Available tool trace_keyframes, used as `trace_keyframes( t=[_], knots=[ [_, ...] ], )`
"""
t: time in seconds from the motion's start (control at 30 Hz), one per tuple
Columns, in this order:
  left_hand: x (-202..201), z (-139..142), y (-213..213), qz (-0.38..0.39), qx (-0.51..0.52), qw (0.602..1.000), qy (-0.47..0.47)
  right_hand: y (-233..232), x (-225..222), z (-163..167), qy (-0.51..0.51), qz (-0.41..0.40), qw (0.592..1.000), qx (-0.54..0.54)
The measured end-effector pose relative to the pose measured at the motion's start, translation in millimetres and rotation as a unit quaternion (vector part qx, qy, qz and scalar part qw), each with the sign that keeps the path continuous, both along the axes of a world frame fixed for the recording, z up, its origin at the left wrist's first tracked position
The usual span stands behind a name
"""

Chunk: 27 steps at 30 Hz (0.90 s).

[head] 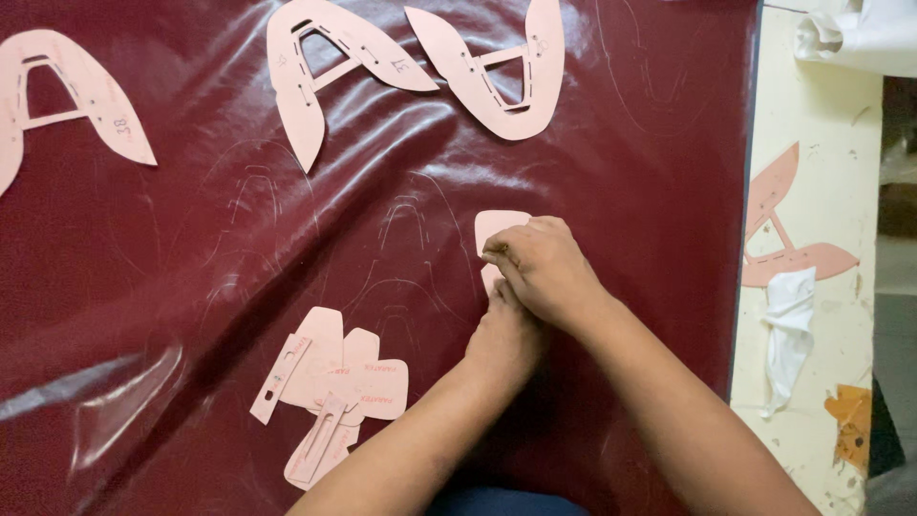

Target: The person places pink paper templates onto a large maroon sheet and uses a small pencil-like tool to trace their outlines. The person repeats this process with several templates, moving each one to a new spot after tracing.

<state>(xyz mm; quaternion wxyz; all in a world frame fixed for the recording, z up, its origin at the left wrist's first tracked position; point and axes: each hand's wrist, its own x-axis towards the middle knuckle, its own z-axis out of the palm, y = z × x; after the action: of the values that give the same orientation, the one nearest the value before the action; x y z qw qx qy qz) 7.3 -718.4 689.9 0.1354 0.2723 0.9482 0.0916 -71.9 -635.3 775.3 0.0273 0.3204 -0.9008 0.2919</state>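
A small rounded pink card template (499,225) lies on the dark red glossy leather sheet (191,248). My right hand (543,269) rests on top of it, fingers curled and pinched together at the template's left edge. Whether a thin tool is in the pinch I cannot make out. My left hand (503,342) reaches in from below. Its fingers are tucked under my right hand at the template's lower end and are hidden. Faint traced outlines (406,225) show on the leather to the left of both hands.
Three large pink wishbone-shaped card patterns (67,91) (320,72) (501,67) lie along the far side of the sheet. A pile of small pink templates (334,392) sits near left. On the cream table edge (812,115) at right lie another pattern (788,239), a white rag (791,330) and an orange scrap (850,420).
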Motion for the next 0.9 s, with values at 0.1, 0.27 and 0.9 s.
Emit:
trace_keyframes(
  t=[0.1, 0.27, 0.9],
  knots=[
    [0.7, -2.7, -4.0, 0.01, 0.018, 0.983, 0.18, -7.0, -2.2, -0.2, 0.009, -0.003, 0.999, -0.036],
    [1.4, -2.9, -8.2, 0.136, 0.178, 0.974, -0.016, -14.7, -11.3, 6.9, -0.063, -0.011, 0.998, -0.014],
    [-7.4, 36.9, -37.5, 0.087, 0.174, 0.964, 0.183, -2.1, -41.5, 10.2, 0.023, -0.053, 0.998, -0.014]
  ],
)
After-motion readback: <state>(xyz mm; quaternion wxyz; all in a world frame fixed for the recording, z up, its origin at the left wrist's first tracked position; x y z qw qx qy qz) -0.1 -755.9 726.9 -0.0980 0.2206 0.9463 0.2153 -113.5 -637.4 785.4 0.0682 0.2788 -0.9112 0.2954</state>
